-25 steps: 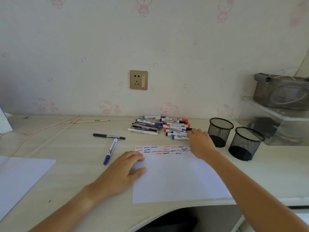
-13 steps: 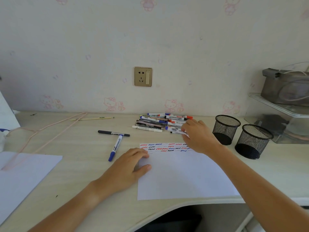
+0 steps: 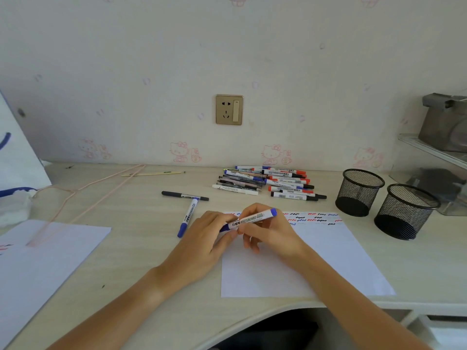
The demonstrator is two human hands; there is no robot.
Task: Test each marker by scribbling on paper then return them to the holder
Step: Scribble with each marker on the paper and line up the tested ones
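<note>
A blue whiteboard marker (image 3: 251,219) is held level above the top left of the white paper (image 3: 328,258). My right hand (image 3: 267,231) grips its barrel, and my left hand (image 3: 204,241) pinches its capped left end. Rows of red, blue and black scribbles (image 3: 313,218) run along the paper's far edge. A pile of several markers (image 3: 267,183) lies behind the paper near the wall. Two black mesh holders (image 3: 358,192) (image 3: 405,210) stand at the right, both looking empty.
A black marker (image 3: 184,195) and a blue marker (image 3: 188,215) lie left of the paper. Another white sheet (image 3: 38,261) covers the near left of the desk, with a pink cord (image 3: 83,195) across it. A clear shelf (image 3: 434,152) stands at the far right.
My right hand took a blue marker from the pile and brought it back over the paper. My left hand lifted off the paper's corner and took hold of the marker's end.
</note>
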